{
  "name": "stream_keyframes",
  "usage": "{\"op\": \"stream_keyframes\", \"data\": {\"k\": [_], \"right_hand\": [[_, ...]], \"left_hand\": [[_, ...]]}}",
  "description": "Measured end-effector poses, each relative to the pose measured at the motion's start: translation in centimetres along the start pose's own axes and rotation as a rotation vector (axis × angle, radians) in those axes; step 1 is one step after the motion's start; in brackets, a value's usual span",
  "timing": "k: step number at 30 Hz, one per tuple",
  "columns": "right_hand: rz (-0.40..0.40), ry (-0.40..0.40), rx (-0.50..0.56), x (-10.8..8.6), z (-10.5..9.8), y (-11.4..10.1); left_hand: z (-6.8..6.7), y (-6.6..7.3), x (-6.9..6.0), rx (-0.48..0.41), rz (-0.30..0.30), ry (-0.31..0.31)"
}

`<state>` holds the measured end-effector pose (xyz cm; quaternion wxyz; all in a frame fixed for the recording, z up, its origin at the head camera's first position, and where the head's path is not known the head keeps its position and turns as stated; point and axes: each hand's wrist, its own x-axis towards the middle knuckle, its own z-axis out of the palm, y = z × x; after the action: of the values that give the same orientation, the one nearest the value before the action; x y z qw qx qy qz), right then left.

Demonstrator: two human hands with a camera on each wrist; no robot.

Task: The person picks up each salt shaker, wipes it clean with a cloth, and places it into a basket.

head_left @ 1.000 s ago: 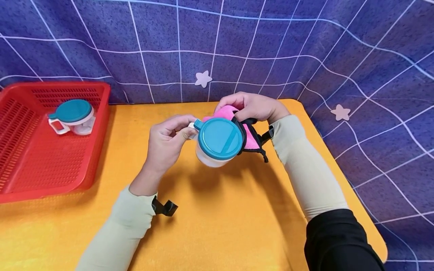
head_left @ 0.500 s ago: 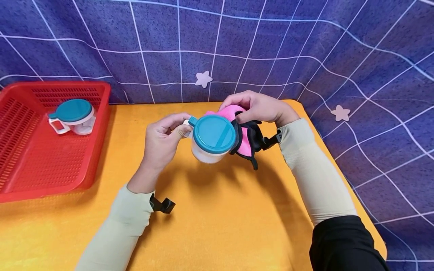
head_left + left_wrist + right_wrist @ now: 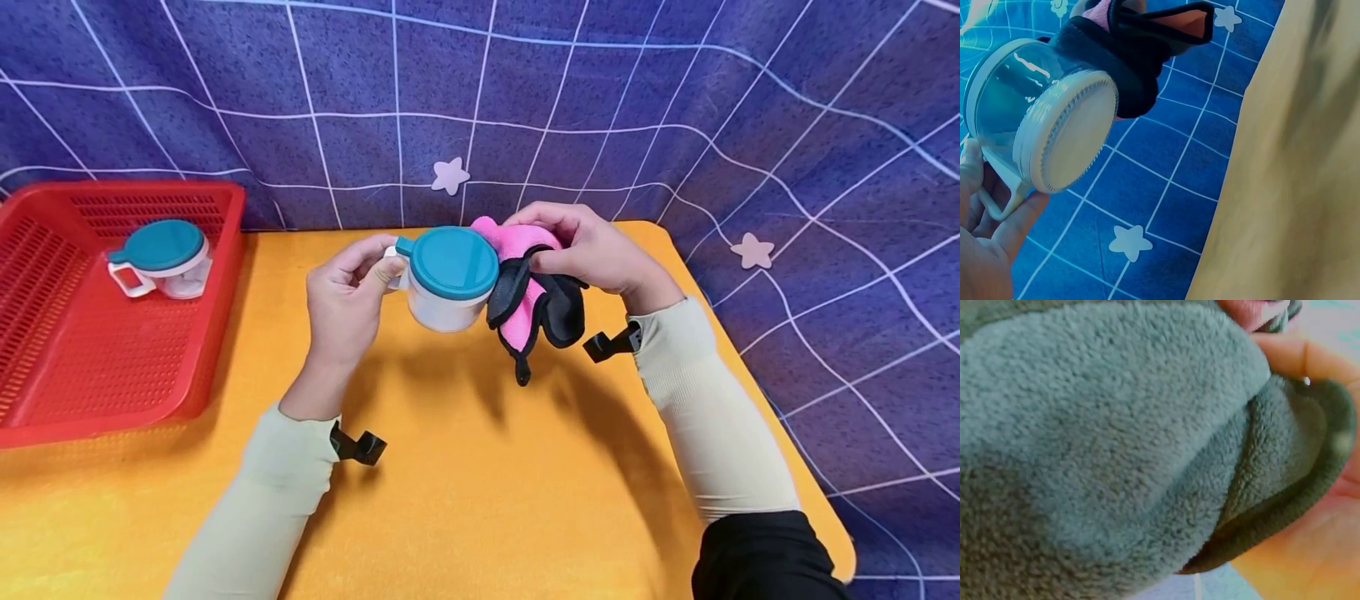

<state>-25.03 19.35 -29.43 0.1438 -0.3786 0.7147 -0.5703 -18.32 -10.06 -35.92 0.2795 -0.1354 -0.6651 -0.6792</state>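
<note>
A clear jar with a teal lid (image 3: 453,262) and a white handle is held up above the yellow table. My left hand (image 3: 348,292) grips that jar by its handle, fingers and thumb around it; the jar's white ribbed base (image 3: 1075,134) shows in the left wrist view. Against the jar's right side lies a pink and black cloth (image 3: 521,321) with dark edging. My right hand (image 3: 592,246) pinches the cloth between thumb and fingers, and its folds hang down below. In the right wrist view the fuzzy cloth (image 3: 1104,425) covers most of the fingers.
At the left stands a red plastic basket (image 3: 180,392) with a second teal-lidded jar (image 3: 167,254) in it. The yellow table (image 3: 465,500) ends at a blue gridded curtain (image 3: 345,142) behind and at the right.
The jar has moved left and a little up with my left hand, tilting so more of its side shows. My right hand has shifted slightly right, and the cloth now hangs lower.
</note>
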Motion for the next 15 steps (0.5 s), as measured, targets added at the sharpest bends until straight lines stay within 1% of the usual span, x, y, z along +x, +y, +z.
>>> {"op": "stream_keyframes", "data": {"k": [3,7,10,15], "right_hand": [[-0.02,0.055,-0.026,-0.3,0.4,-0.5],[-0.045,0.105,-0.074,-0.6,1.1,-1.6],[-0.048,0.14,-0.117,-0.9,1.7,-2.6],[-0.047,0.191,-0.242,-1.2,2.9,-4.1]], "left_hand": [[0.1,0.0,0.1,0.005,0.0,0.015],[0.2,0.1,0.2,0.007,0.007,0.022],[0.3,0.1,0.2,0.006,0.015,0.027],[0.5,0.2,0.3,0.016,0.026,0.048]]}}
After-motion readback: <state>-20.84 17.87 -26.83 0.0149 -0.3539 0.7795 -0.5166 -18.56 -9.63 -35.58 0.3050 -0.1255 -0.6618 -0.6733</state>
